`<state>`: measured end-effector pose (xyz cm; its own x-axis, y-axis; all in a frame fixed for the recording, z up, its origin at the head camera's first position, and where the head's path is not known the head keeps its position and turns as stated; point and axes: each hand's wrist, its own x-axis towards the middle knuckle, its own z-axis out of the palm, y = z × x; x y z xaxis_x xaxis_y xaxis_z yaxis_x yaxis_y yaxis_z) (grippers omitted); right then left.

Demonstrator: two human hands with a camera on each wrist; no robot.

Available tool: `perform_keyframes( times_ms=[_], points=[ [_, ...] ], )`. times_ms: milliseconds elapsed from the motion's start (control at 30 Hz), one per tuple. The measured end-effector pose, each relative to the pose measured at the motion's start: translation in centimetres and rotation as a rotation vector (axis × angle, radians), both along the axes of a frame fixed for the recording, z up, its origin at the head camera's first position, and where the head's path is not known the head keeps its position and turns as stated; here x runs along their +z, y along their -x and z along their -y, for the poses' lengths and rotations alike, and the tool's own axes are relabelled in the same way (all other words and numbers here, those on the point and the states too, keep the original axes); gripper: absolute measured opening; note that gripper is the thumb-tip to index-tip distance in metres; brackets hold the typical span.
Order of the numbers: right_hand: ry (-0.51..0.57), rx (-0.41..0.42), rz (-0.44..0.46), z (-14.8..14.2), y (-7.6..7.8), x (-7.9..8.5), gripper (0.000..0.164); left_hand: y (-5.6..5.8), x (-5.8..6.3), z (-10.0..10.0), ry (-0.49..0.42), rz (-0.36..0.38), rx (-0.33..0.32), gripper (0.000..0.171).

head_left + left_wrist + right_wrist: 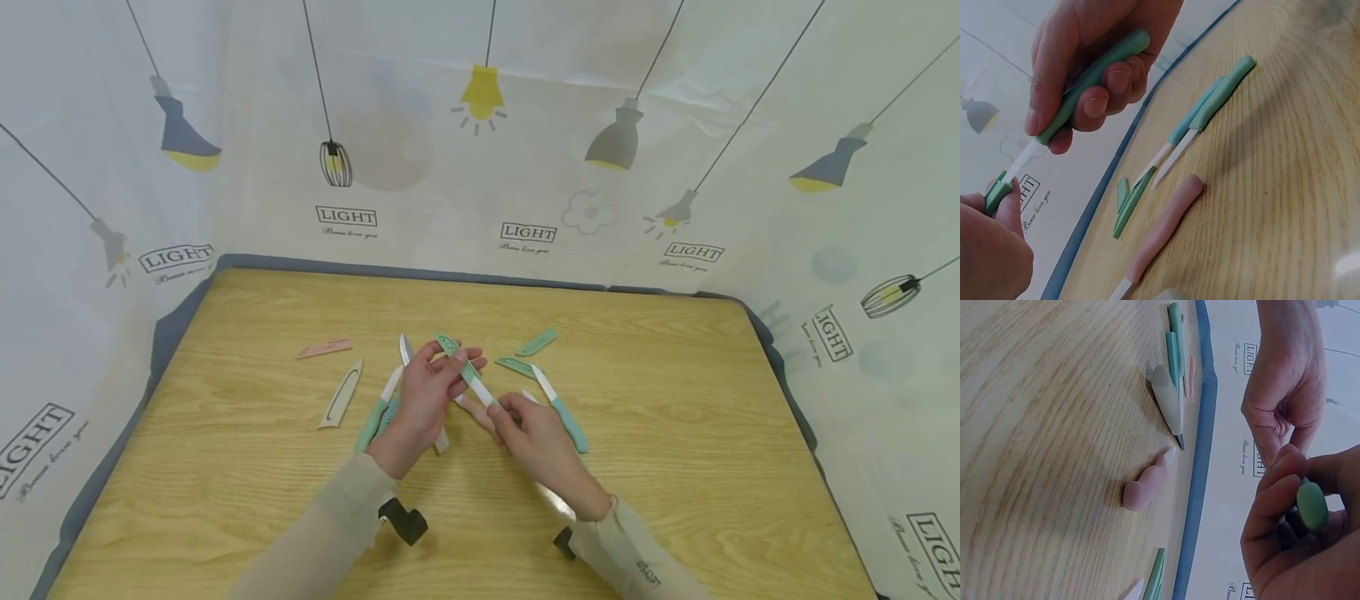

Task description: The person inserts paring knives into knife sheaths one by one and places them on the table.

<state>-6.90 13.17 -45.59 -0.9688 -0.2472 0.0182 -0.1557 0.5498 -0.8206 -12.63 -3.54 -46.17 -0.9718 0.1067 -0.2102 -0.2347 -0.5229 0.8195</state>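
Observation:
My left hand holds a green knife sheath by its sides above the table. In my right hand is a paring knife, its green handle wrapped by the fingers. Its white blade runs into the sheath's open end, the part near the handle still bare and the tip hidden inside. Below the hands lie a pink-handled knife and a white-handled knife with a metal blade.
On the wooden table's left lie a pink sheath, a cream sheath, a green-handled knife and a teal sheath. At right are two green sheaths, a blue-handled knife and another green-handled knife. Printed cloth surrounds the table.

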Motion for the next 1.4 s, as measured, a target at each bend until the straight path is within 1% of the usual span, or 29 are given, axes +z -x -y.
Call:
perform_keyframes(
  times_ms=[133, 333, 433, 533, 767, 1000, 1167, 1400],
  points=[
    [0.011, 0.002, 0.01, 0.1, 0.0, 0.1, 0.032, 0.0, 0.1, -0.1, -0.008, -0.009, -0.002, 0.025],
    [0.021, 0.006, 0.007, 0.0, 0.1, 0.0, 0.033, -0.3, 0.2, -0.3, 0.02, -0.015, -0.013, 0.021],
    [0.022, 0.004, 0.01, 0.1, 0.2, -0.1, 0.036, -0.5, 0.1, -0.4, 0.034, -0.024, -0.023, 0.022],
    [0.019, 0.0, 0.011, 0.1, 0.2, -0.1, 0.036, -0.6, 0.0, -0.6, 0.042, -0.035, -0.03, 0.024],
    [0.012, -0.013, 0.012, 0.1, 0.3, -0.2, 0.032, -1.0, -0.1, -0.9, 0.066, -0.032, -0.041, 0.024],
    [-0.007, -0.035, 0.008, 0.2, 0.3, -0.3, 0.027, -1.1, -0.4, -1.2, 0.075, -0.033, -0.036, 0.025],
    [0.023, -0.039, 0.024, 0.2, 0.4, -0.3, 0.03, -1.3, -0.7, -1.5, 0.054, -0.05, -0.061, 0.027],
    [0.058, -0.038, 0.042, 0.1, 0.5, -0.4, 0.029, -1.5, -0.7, -1.9, 0.066, -0.046, -0.064, 0.023]
  ],
)
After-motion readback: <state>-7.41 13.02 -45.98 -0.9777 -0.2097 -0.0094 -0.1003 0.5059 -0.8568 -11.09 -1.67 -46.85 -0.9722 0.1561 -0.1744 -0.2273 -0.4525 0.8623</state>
